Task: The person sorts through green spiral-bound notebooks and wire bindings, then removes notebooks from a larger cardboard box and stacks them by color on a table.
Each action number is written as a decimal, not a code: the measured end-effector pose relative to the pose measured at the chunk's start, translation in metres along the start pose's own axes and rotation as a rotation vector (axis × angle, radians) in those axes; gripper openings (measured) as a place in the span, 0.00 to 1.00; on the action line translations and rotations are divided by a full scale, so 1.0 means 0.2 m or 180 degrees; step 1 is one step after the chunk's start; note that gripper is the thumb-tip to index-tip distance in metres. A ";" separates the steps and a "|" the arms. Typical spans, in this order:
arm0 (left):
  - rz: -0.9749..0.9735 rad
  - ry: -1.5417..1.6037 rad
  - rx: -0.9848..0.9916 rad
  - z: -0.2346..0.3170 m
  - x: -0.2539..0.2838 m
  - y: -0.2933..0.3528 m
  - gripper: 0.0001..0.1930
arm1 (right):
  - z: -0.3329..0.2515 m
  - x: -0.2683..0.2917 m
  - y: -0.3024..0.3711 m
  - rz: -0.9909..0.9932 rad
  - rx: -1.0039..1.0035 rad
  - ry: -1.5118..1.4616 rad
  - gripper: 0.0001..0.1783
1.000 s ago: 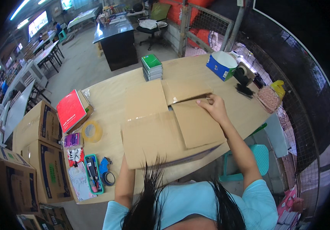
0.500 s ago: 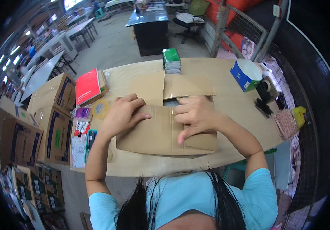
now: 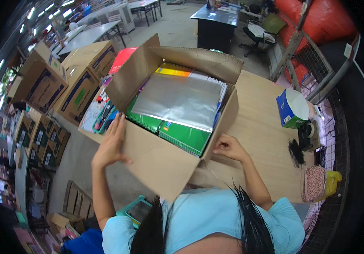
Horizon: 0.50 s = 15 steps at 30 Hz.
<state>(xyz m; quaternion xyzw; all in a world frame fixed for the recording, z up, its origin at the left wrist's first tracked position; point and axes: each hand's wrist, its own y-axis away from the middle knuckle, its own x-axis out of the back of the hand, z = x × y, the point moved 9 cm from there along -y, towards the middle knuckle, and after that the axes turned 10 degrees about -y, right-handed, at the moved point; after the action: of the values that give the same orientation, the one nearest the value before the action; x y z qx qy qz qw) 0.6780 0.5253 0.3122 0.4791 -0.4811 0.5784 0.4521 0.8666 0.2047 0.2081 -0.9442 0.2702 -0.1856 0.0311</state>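
Note:
An opened cardboard box [image 3: 156, 163] sits turned at an angle on the table, its far and left flaps raised and its near flap leaning out toward me. Inside lie green spiral notebooks [image 3: 185, 137], with a shiny silver-grey sheet or pack [image 3: 177, 97] covering most of them. A yellow-orange cover [image 3: 172, 72] shows at the far end. My left hand [image 3: 111, 146] rests along the left edge of the near flap, fingers stretched out. Beside the near right corner, my right hand [image 3: 230, 148] has curled fingers against the box's right side; their tips are partly hidden.
Closed cartons [image 3: 78, 89] stand left of the table [image 3: 254, 110]. A blue-and-green cut-open box [image 3: 292, 108], a tape roll [image 3: 310, 130], a black brush [image 3: 295, 153] and a pink patterned pouch [image 3: 314, 183] lie at the right. Wire mesh borders that side.
Closed flaps have been opened, baring the notebooks. The box now sits turned at an angle. My left hand has moved to the near flap's edge, my right down beside the box. My view has shifted.

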 end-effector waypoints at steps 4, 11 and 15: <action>0.1393 0.0041 0.0679 0.00 -0.35 0.00 0.77 | -0.24 0.06 -0.12 -0.0350 -0.0442 0.0652 0.13; 0.1894 -0.0163 0.0644 0.08 -0.25 -0.05 0.75 | -0.84 -0.15 -0.48 -0.0558 0.1335 0.1750 0.24; 0.1593 -0.0398 0.0773 0.04 -0.27 0.02 0.73 | -0.76 -0.26 -0.55 -0.1001 0.1272 0.2444 0.37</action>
<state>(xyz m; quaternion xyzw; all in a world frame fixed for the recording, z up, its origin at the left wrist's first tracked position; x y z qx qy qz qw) 0.6829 0.5140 0.2589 0.4308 -0.5385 0.6948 0.2040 0.8239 0.3319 0.3491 -0.8121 0.0745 -0.5729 0.0817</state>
